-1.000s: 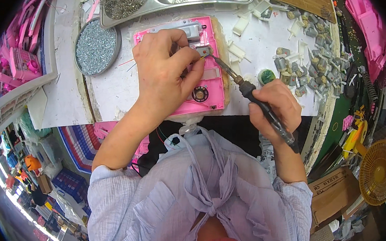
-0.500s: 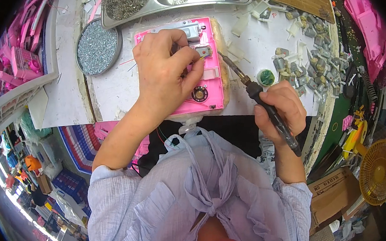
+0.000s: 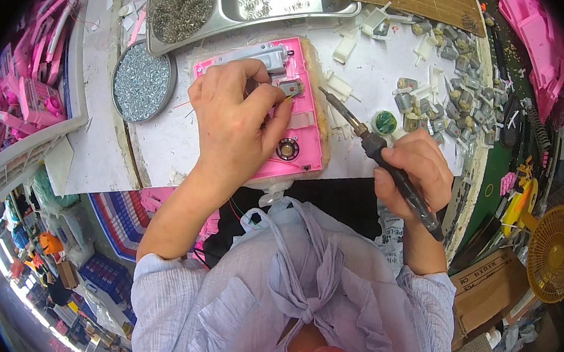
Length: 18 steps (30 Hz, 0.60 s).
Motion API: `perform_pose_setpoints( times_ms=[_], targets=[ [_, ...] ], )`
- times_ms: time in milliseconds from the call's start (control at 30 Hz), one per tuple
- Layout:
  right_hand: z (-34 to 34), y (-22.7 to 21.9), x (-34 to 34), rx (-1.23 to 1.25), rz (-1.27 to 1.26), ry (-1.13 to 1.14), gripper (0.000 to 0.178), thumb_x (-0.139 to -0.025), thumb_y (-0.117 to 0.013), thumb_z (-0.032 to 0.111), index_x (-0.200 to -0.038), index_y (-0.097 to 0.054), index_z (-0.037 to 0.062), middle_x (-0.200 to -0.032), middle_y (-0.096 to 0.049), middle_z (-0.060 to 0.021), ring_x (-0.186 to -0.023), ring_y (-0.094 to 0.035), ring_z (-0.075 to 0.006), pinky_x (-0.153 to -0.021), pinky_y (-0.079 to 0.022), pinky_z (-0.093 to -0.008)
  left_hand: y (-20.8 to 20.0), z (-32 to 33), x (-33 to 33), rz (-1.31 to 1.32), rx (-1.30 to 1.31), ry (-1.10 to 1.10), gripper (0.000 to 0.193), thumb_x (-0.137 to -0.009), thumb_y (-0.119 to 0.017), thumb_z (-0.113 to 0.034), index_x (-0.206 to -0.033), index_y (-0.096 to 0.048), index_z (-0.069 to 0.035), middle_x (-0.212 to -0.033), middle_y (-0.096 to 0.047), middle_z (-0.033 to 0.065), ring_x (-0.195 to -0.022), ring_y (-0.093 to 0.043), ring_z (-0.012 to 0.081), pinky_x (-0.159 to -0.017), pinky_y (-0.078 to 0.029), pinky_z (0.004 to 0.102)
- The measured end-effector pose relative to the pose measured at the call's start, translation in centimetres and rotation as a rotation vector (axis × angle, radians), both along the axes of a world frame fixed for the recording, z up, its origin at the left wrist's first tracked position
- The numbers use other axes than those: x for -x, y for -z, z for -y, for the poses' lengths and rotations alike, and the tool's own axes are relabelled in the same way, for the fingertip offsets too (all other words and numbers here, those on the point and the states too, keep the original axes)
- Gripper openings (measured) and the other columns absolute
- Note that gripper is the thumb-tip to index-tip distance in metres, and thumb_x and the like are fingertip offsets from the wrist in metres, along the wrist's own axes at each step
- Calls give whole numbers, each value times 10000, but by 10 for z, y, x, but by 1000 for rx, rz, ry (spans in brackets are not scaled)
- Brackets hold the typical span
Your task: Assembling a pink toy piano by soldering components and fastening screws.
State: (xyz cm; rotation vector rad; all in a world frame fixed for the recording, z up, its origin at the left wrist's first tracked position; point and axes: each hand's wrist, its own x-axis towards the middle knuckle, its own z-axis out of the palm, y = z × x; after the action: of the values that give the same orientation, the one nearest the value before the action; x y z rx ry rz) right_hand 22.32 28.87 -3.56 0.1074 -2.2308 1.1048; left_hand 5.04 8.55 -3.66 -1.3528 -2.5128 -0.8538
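A pink plastic toy housing (image 3: 312,132) lies on a padded, plastic-wrapped support on the table. Fixed in it are a grey casing (image 3: 265,56), a small silver motor (image 3: 292,88) and a round speaker (image 3: 288,149). Over its left half, my left hand (image 3: 233,115) has thumb and forefinger pinched beside the motor, on a thin wire (image 3: 288,99) whose yellowish end shows at the fingertips. Closed around the dark handle of a soldering iron (image 3: 391,160), my right hand (image 3: 419,174) is to the right. The iron's tip points up-left, apart from the motor.
A small round pot with green contents (image 3: 384,122) stands beside the iron. Many grey motors with white holders (image 3: 460,91) lie farther right. A round dish of small metal pieces (image 3: 144,83) is at left, and a metal tray (image 3: 228,27) with springs lies behind.
The whole view has shifted slightly. My right hand and the soldering iron have drawn a little down and away from the housing. My left hand keeps its pinch by the motor.
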Motion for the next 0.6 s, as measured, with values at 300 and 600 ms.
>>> perform_pose_setpoints(
  times_ms=[300, 600],
  targets=[
    [0, -2, -1, 13, 16, 3, 332, -693, -825, -7, -997, -700, 38, -728, -602, -76, -630, -590, -244, -573, -472, -322, -3, 0, -1, -33, 15, -6, 122, -730, -818, -151, -810, -731, -123, -980, -625, 18, -913, -565, 226, -858, -352, 400],
    [0, -5, -2, -4, 18, -1, 336, -698, -828, -5, -1008, -711, 47, -735, -613, -66, -618, -587, -231, -551, -464, -321, -5, 1, -2, -54, 67, 4, 158, -741, -832, -141, -866, -741, -108, -1051, -617, 50, -900, -575, 216, -874, -365, 382]
  ],
)
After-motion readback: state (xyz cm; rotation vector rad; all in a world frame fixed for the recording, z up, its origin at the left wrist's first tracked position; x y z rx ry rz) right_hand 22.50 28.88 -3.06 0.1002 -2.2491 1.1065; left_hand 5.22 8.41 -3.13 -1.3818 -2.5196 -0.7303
